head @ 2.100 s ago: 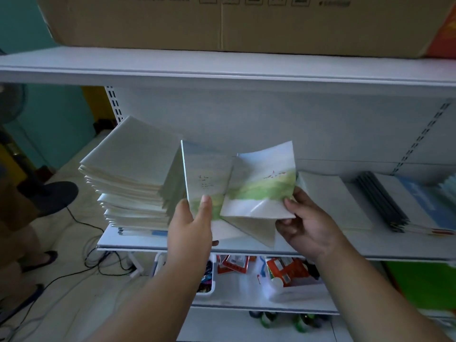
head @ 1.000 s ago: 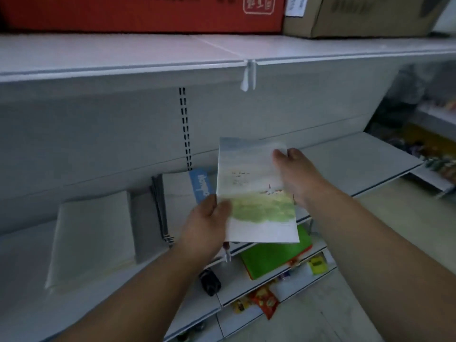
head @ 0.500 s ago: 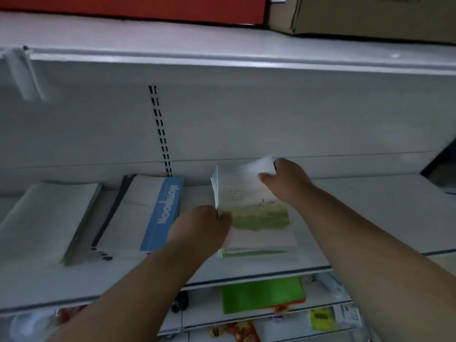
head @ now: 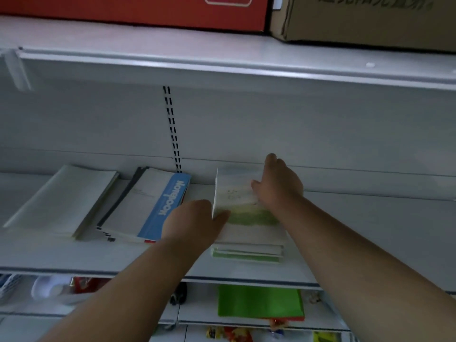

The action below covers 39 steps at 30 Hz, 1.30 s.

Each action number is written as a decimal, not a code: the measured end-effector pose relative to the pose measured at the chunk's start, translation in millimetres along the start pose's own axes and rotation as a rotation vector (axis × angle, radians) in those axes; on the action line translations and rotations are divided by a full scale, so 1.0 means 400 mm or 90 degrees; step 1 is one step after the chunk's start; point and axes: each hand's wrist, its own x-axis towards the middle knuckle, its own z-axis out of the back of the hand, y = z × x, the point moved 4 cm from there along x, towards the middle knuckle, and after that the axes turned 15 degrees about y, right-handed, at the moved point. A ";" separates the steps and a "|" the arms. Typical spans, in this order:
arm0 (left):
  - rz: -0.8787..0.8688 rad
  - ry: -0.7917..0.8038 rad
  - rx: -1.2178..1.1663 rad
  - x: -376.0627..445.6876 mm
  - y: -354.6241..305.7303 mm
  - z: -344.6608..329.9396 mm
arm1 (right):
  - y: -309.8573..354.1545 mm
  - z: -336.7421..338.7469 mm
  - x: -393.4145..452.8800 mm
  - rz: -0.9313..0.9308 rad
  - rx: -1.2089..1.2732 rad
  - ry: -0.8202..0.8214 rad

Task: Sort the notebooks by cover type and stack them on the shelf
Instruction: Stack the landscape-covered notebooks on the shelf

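A notebook with a sky-and-green-field cover lies on a small pile of like notebooks on the white shelf. My left hand grips its near left edge. My right hand rests on its far right part, fingers curled over the cover. Left of the pile lies a stack of white notebooks with a blue "Notebook" band. Further left sits a stack with plain pale covers.
An upper shelf overhangs, bearing a red box and a cardboard box. Below, a lower shelf holds a green folder, a white scoop-like thing and small packets. The slotted upright runs down the back panel.
I turned right from the tall leaning stack, carrying the field-cover notebook in both hands. It has come down onto the pile on the shelf; both hands still touch it.
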 end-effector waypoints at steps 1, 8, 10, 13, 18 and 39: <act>-0.009 -0.031 -0.031 -0.014 0.008 0.004 | 0.022 0.001 -0.017 0.033 -0.004 -0.008; -0.047 -0.270 -0.186 -0.194 0.255 0.095 | 0.323 -0.002 -0.175 0.282 0.056 -0.075; -0.022 -0.325 -0.197 -0.261 0.375 0.133 | 0.449 -0.021 -0.217 0.335 0.066 -0.072; -0.013 -0.402 -0.196 -0.377 0.569 0.184 | 0.657 -0.063 -0.281 0.392 0.098 -0.053; 0.042 -0.523 -0.166 -0.591 0.893 0.257 | 1.022 -0.161 -0.385 0.486 0.146 -0.010; 0.169 -0.585 -0.189 -0.654 1.693 0.564 | 1.983 -0.352 -0.267 0.539 0.250 0.090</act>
